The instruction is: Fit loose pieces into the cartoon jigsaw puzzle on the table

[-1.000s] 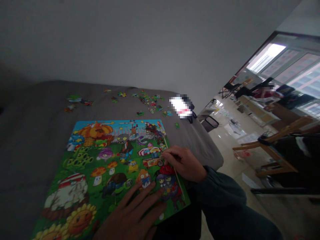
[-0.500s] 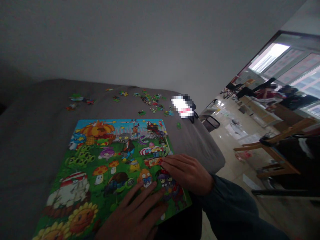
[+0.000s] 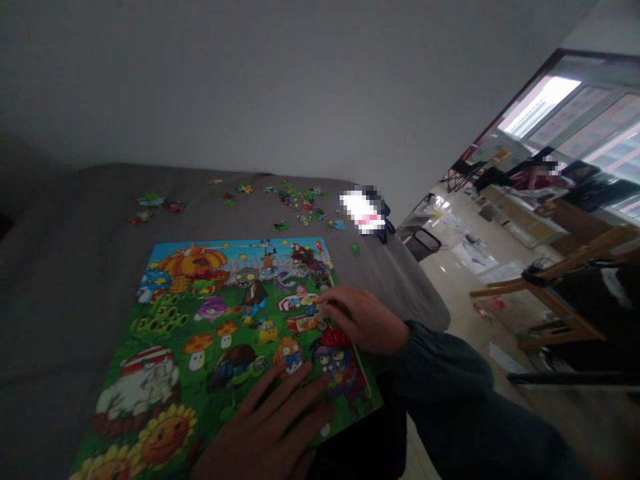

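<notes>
A colourful cartoon jigsaw puzzle (image 3: 210,320) lies on a grey cloth-covered table (image 3: 65,253). My left hand (image 3: 270,427) rests flat on the puzzle's near edge, fingers spread, holding nothing. My right hand (image 3: 363,317) sits at the puzzle's right edge, its fingertips pressing on pieces there; whether a piece is pinched between them is hidden. Loose puzzle pieces (image 3: 303,203) lie scattered at the far side of the table.
A blurred-out small object (image 3: 363,212) lies near the table's far right corner. Beyond the table's right edge are a black bin (image 3: 423,243), a wooden chair frame (image 3: 555,293), and a person (image 3: 537,177) far off by the windows.
My right hand has shifted a little up the puzzle's right edge, from lying flat to pressing with its fingertips. My left hand has stayed in place.
</notes>
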Tool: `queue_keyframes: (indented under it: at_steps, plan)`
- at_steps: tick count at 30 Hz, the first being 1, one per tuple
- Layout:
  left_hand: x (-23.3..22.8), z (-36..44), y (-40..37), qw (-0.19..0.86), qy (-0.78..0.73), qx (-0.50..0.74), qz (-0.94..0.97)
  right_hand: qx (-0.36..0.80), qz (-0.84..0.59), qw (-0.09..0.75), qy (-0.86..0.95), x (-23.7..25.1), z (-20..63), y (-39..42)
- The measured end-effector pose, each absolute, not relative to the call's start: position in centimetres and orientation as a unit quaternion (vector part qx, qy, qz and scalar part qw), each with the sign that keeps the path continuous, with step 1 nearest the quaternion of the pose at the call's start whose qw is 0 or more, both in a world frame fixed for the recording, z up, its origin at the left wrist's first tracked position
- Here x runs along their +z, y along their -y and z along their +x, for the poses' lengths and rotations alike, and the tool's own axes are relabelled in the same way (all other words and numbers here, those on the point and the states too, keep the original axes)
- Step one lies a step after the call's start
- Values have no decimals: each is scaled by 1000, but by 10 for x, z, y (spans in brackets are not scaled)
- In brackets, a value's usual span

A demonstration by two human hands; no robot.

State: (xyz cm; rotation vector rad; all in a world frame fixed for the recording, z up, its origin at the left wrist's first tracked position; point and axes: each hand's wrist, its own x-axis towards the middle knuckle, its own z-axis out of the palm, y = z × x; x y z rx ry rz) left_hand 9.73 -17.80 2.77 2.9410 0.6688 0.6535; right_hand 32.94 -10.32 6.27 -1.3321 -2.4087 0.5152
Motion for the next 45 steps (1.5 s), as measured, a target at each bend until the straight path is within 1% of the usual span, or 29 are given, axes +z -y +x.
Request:
queue_keyframes:
  at_steps: [3,7,10,14,16,21,27,29,32,36,40,43,45]
  plan:
    - [27,97,179,40,-233,198,951,228,-488,162,826,63,328,99]
    - [28,98,185,75,-256,176,948,254,-484,158,822,65,326,104]
    - [19,98,187,57,-252,191,947,288,-490,144,810,67,324,106]
    - [1,96,187,-41,-247,252,935,303,-477,112,817,70,321,101]
    - [-4,94,187,-62,-240,246,937,301,-463,92,829,71,320,95]
    - [1,90,187,-49,-222,189,955,294,-412,45,861,75,316,75]
    - [7,92,186,-30,-234,191,953,336,-367,27,867,93,318,68]
    - [9,93,185,-12,-236,189,953,346,-365,37,864,99,323,70]
    - [15,94,184,23,-238,182,954,376,-376,79,843,105,336,75]
    - [23,94,181,65,-240,177,952,462,-402,107,783,112,351,90]
    - [27,95,182,68,-243,173,952,550,-377,121,736,112,353,105]
    - [27,96,182,64,-247,165,953,567,-381,131,719,106,349,105]
    - [27,97,182,63,-243,169,953,558,-392,131,720,101,347,101]
